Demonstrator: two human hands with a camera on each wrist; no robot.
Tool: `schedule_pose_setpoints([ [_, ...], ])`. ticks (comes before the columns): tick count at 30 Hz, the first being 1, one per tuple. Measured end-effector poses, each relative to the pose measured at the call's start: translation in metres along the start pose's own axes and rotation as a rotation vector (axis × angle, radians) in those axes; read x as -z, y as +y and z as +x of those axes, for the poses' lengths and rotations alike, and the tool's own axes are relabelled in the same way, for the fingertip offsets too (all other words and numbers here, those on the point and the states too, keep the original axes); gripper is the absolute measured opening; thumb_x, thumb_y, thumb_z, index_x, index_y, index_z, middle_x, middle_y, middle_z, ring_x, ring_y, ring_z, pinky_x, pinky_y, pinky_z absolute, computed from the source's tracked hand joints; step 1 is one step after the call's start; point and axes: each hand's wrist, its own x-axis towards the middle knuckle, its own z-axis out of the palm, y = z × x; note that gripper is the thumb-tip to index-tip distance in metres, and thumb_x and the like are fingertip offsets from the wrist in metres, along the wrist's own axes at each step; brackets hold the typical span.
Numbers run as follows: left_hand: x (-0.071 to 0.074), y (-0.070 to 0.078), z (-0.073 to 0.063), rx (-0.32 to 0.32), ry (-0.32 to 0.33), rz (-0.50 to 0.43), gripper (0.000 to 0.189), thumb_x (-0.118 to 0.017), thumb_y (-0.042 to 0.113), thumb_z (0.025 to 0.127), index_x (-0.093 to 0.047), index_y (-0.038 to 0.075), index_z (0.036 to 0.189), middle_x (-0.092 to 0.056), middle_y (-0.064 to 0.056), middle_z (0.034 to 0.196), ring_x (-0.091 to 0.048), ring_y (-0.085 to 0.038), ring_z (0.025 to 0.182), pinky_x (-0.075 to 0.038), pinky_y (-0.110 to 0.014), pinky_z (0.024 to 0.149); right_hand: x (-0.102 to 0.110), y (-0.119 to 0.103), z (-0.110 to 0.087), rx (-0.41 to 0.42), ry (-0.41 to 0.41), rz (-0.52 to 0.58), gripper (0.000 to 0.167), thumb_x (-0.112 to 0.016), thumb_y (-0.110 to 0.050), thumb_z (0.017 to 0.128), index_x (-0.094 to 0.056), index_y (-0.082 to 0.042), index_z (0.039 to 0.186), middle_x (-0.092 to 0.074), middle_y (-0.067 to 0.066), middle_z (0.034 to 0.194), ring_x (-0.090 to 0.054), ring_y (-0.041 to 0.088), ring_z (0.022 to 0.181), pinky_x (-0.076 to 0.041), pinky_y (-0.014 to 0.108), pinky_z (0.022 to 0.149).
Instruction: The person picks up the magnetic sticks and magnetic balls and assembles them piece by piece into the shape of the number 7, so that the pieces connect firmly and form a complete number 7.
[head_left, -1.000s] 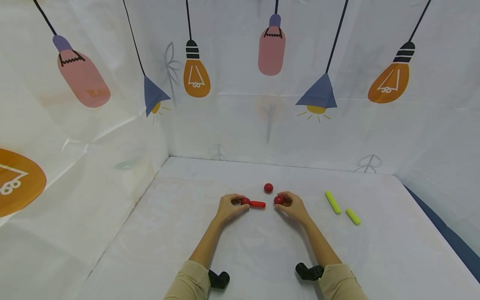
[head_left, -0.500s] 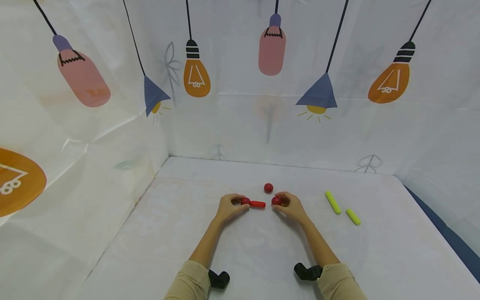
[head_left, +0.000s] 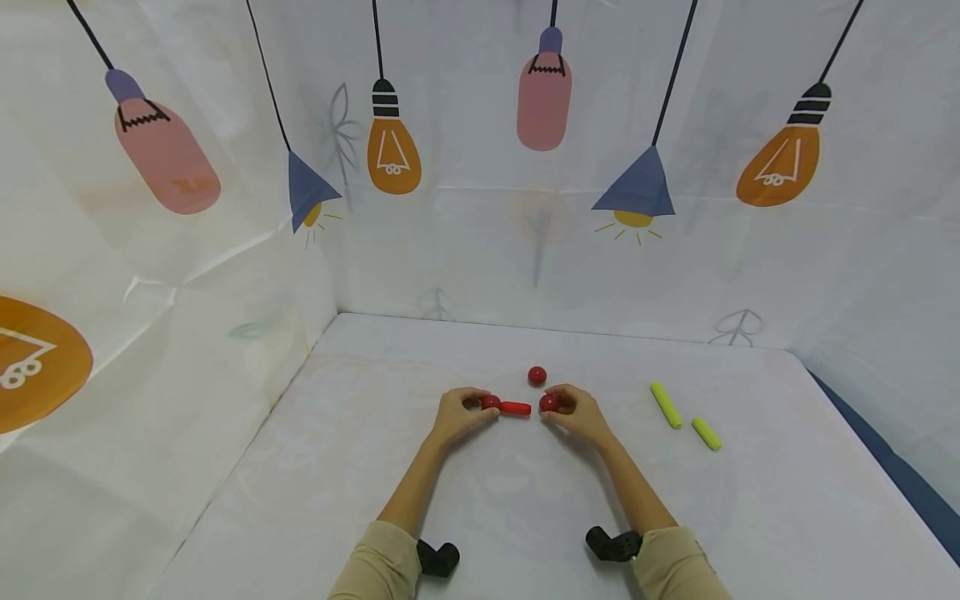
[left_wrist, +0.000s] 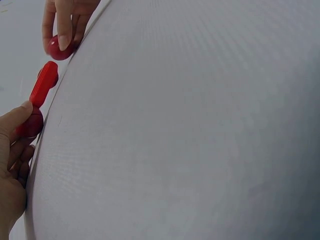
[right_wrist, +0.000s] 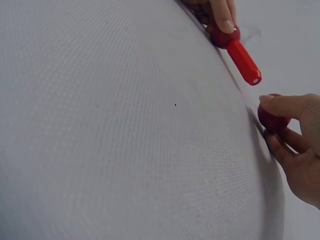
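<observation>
Pinching a glossy dark-red ball [head_left: 491, 402] in the left hand [head_left: 460, 415], against a bright red faceted stick [head_left: 515, 408] on the white table [head_left: 375, 483]. Also pinching a second shiny red ball [head_left: 548, 403] in the right hand [head_left: 588, 414], just beside the stick's free end. Probably light, rigid, slippery; best held round the widest part. Forearms stretched forward, wrists angled inward.

Head view: illumination even, diffuse, moderately bright; soft shadow on the counter [head_left: 375, 400] beside the right forearm [head_left: 647, 483]; wrist views: dimmer, blue-grey; pale textured surface [left_wrist: 175, 125] darkens toward the right edge in the left view, lower left in the right; fine detail soft; small highlight on the upper red ball [left_wrist: 54, 50], left view.
</observation>
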Motion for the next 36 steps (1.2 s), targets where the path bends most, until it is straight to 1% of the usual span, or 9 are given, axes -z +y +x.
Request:
schedule_pose_setpoints([
  [8,0.0000,0.0004,0.0004,-0.002,0.003,0.007,0.031,-0.077,0.021,0.077,-0.071,0.002,0.101,-0.070,-0.009,0.095,-0.060,-0.020,0.086,-0.049,-0.030,0.078,-0.0004,0.0010,-0.0008,0.031,-0.002,-0.005,0.038,-0.073,-0.006,0.079,-0.060,0.002,0.114,-0.064,0.014,0.105,-0.059,0.027,0.094,-0.050,0.040,0.086],
  [15,-0.0009,-0.0010,0.0003,-0.001,0.008,0.002,0.032,-0.078,0.021,0.077,-0.071,0.002,0.102,-0.070,-0.009,0.096,-0.061,-0.021,0.087,-0.049,-0.031,0.078,-0.0035,0.0013,-0.0004,0.009,-0.001,-0.003,0.038,-0.074,-0.007,0.079,-0.061,-0.001,0.115,-0.064,0.012,0.106,-0.059,0.025,0.095,-0.050,0.040,0.087],
  [21,-0.0013,-0.0020,0.0014,0.004,0.005,0.003,0.033,-0.077,0.021,0.077,-0.071,0.002,0.103,-0.070,-0.010,0.097,-0.060,-0.021,0.088,-0.049,-0.032,0.079,-0.0045,-0.0007,-0.0009,0.029,-0.002,-0.010,0.039,-0.074,-0.006,0.079,-0.061,0.000,0.114,-0.064,0.014,0.106,-0.059,0.025,0.093,-0.051,0.039,0.085],
  [27,-0.0015,-0.0014,0.0016,0.017,0.005,0.004,0.033,-0.077,0.021,0.077,-0.071,0.002,0.103,-0.069,-0.009,0.097,-0.060,-0.021,0.088,-0.049,-0.032,0.080,-0.0063,-0.0010,-0.0001,0.025,-0.010,-0.012,0.039,-0.074,-0.006,0.079,-0.061,0.000,0.115,-0.064,0.013,0.106,-0.058,0.025,0.094,-0.050,0.038,0.086],
  [36,-0.0009,-0.0008,0.0019,0.001,0.000,0.020,0.034,-0.077,0.023,0.078,-0.070,0.002,0.104,-0.069,-0.010,0.098,-0.061,-0.022,0.089,-0.050,-0.032,0.080,-0.0094,0.0003,0.0010,0.043,-0.020,0.017,0.039,-0.074,-0.005,0.078,-0.061,0.000,0.114,-0.064,0.014,0.108,-0.060,0.026,0.094,-0.051,0.037,0.085],
])
